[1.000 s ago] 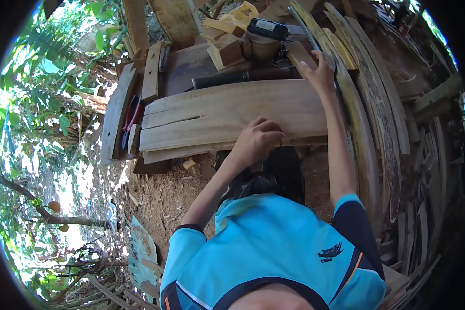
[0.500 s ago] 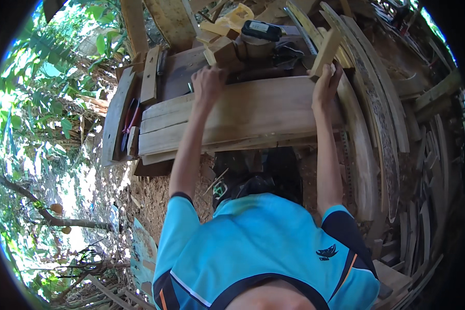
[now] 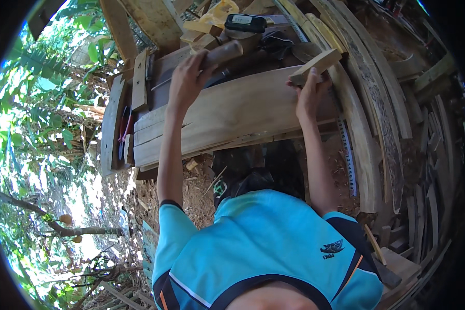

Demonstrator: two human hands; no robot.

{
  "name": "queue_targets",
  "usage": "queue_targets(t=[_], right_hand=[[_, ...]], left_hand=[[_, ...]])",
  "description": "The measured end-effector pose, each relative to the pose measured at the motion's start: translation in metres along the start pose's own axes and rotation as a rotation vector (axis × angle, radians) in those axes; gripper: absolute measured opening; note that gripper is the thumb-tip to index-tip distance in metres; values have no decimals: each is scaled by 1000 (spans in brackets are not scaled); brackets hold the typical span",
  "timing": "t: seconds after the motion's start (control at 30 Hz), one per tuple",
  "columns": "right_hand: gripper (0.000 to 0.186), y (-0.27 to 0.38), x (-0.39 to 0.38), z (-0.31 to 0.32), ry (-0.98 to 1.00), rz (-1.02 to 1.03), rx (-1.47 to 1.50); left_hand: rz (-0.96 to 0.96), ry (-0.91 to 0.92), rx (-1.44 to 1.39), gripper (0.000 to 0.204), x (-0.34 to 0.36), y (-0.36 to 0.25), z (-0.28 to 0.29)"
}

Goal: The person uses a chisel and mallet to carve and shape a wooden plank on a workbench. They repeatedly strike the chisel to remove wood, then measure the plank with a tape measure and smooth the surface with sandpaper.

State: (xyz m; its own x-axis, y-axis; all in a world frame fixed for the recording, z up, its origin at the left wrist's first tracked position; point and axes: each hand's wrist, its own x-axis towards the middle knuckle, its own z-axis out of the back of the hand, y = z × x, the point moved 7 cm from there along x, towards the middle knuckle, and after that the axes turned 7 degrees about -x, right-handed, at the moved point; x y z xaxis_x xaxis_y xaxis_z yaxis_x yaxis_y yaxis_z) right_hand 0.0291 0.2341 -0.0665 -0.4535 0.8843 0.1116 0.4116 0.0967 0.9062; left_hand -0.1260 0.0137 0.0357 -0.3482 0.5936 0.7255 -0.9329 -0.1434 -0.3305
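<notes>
Two objects were in your grip. Your left hand [image 3: 187, 82] was closed round a thick round-handled tool [image 3: 225, 55], fingers curled over it, its handle pointing away to the right and a thin shaft showing on the left of your hand. Your right hand [image 3: 310, 98] was partly closed on a wooden block [image 3: 319, 63], thumb laid against its near side; the block sat tilted over the right part of the wide board [image 3: 232, 111], and you could not tell from this view whether it touched the board. That board lay across the bench in front of you, cracked at its left end. Red-handled pliers [image 3: 124, 127] lay off that end. Beyond the board stood a black case [image 3: 245, 22], and right of your right forearm a marked measuring strip [image 3: 347, 160] ran beside long curved planks [image 3: 361, 121].
</notes>
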Motion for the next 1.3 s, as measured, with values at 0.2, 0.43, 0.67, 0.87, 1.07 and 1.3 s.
queue_targets(t=[0.2, 0.43, 0.67, 0.87, 1.07, 1.3], right_hand=[[70, 12, -3, -8, -59, 82, -103], [74, 7, -2, -4, -57, 88, -93], [68, 7, -3, -2, -90, 28, -96], [65, 1, 0, -2, -48, 18, -51], [51, 8, 1, -6, 248, -3, 198], [44, 145, -32, -80, 857, 414, -389]], left_hand=[[237, -338, -1243, 24, -3, -76, 23], [499, -288, -1618, 22, -22, -79, -36], [562, -318, -1512, 35, -23, -77, -50], [502, -342, -1422, 33, -25, -71, -57], [357, -343, -1359, 29, -24, -75, -54], [222, -344, -1195, 32, -30, -98, -49]])
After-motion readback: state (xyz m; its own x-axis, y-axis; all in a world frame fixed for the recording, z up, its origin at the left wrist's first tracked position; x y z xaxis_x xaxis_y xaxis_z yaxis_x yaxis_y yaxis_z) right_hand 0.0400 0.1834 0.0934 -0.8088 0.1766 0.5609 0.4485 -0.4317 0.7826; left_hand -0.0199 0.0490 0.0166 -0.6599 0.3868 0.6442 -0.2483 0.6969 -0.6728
